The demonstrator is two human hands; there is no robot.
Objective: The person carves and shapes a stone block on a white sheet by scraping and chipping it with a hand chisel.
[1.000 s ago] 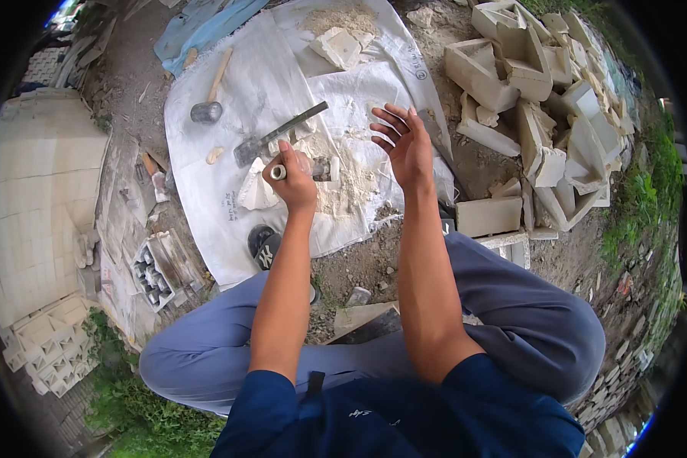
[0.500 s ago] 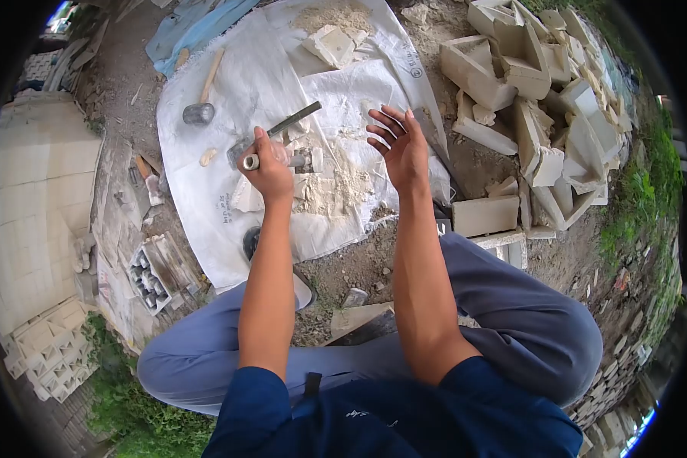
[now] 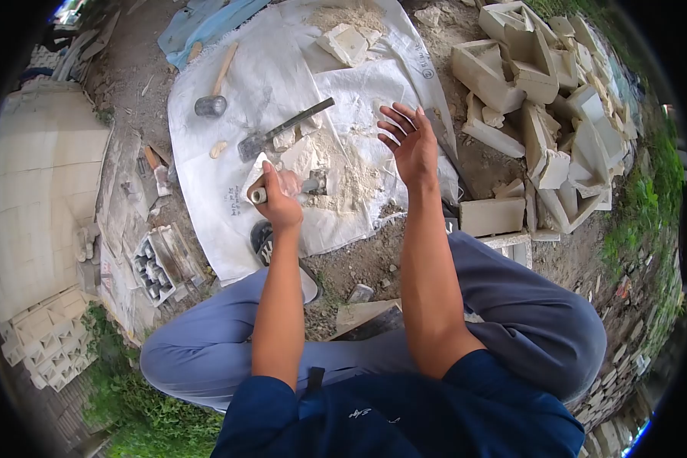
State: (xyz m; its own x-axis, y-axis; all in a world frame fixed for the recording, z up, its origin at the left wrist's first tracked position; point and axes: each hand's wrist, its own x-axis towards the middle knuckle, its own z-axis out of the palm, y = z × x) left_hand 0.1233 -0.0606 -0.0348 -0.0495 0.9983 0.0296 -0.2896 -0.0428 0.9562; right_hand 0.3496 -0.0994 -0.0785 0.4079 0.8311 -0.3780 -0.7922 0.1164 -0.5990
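My left hand (image 3: pixel 284 208) is closed around a hammer-like tool (image 3: pixel 311 185). Its pale round handle end pokes out of the fist, and its grey metal part reaches right over crumbled pale stone. Pale chunks (image 3: pixel 301 156) and powder (image 3: pixel 353 182) lie around it on a white woven sheet (image 3: pixel 206 179). Just beyond the fist rests a dark tool (image 3: pixel 290 122) with a long bar-like handle and a blocky end. My right hand (image 3: pixel 415 149) hovers over the sheet's right side, holding nothing, fingers apart.
A black-headed mallet (image 3: pixel 211 105) with a wooden handle lies at the sheet's left. Broken pale blocks (image 3: pixel 538 114) are heaped on the right. At left are a brush (image 3: pixel 159 174) and a tray-like block (image 3: pixel 154 269). A sandalled foot (image 3: pixel 264 240) borders the sheet.
My left hand and its tool have come lower, towards me, exposing the dark tool and a chunk behind the fist. The whole view has shifted slightly right. My right hand stays spread.
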